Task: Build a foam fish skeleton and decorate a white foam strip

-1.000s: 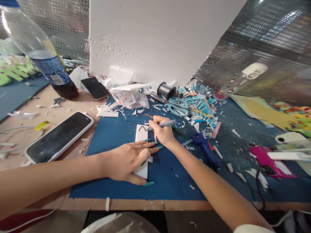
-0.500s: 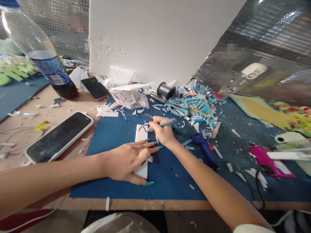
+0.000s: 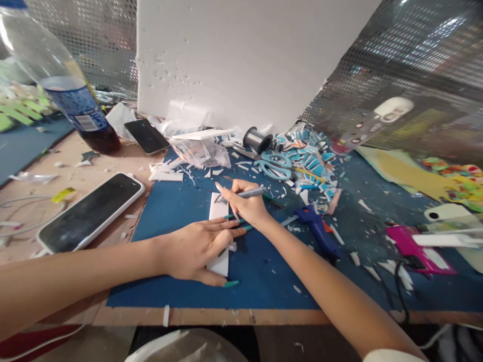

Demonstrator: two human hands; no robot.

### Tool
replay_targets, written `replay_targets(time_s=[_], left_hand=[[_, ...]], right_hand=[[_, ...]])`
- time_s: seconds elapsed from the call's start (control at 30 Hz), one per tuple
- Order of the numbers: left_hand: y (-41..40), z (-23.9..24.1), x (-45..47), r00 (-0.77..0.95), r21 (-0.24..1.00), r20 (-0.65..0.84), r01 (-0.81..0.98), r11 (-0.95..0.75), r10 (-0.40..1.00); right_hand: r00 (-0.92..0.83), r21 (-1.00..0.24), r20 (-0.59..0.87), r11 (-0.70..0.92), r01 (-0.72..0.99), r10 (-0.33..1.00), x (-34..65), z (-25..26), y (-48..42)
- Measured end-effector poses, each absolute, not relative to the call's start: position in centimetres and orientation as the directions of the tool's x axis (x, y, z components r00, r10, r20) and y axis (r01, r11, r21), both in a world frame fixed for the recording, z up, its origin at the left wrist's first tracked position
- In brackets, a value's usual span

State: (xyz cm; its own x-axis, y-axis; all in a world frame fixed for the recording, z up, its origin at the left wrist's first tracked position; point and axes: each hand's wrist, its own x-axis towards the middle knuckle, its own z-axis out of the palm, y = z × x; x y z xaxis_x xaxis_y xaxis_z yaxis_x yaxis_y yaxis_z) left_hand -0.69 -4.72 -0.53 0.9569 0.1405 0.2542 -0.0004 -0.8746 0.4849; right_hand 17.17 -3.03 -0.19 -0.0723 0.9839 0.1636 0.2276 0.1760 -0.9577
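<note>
A narrow white strip (image 3: pixel 219 265), seemingly foam board, lies upright in view on the blue mat (image 3: pixel 181 294). My left hand (image 3: pixel 198 246) presses across it, its long green-nailed fingers stretched out and the index finger bent. A greyish cap (image 3: pixel 232 246) pokes out from under that bent finger. In my right hand (image 3: pixel 249 206) a grey marker (image 3: pixel 252 192) is pinched, with its point over the strip's far end. Dark lines show there, partly covered by the fingers. The two hands touch or overlap near the left fingertips.
Light-blue scissors (image 3: pixel 277 166), a wire spool (image 3: pixel 257 140) and a heap of blue-white scraps (image 3: pixel 311 158) lie beyond my hands. A blue glue gun (image 3: pixel 317 231) and a pink tool (image 3: pixel 415 249) are rightward. Leftward are a phone (image 3: pixel 90 213) and a bottle (image 3: pixel 81 105).
My right hand has shifted slightly left and tilted the marker lower over the strip. More dark marking shows at the strip's far end. My left hand stays in place.
</note>
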Motion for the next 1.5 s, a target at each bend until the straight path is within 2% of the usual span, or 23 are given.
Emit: replay_targets(time_s=[0.37,1.1,1.4,1.5], left_hand=[[-4.7,-0.5,-0.7,0.959,0.457,0.252,0.0,-0.89,0.129],[-4.7,-0.4,-0.7,0.956,0.476,0.261,-0.005,-0.88,0.136],[-4.7,-0.3,-0.7,0.963,0.457,0.24,0.003,-0.889,0.126],[-4.7,-0.3,-0.7,0.961,0.463,0.247,-0.003,-0.886,0.126]], right_hand=[[-0.126,-0.941,0.172,0.201,0.272,0.977,17.3,-0.3,-2.9],[-0.056,-0.918,0.159,0.169,0.36,0.986,17.6,0.5,-3.5],[-0.045,-0.849,0.298,0.286,0.443,0.954,18.2,0.1,-3.0],[-0.027,-0.863,0.285,0.269,0.428,0.958,18.2,0.1,-3.0]])
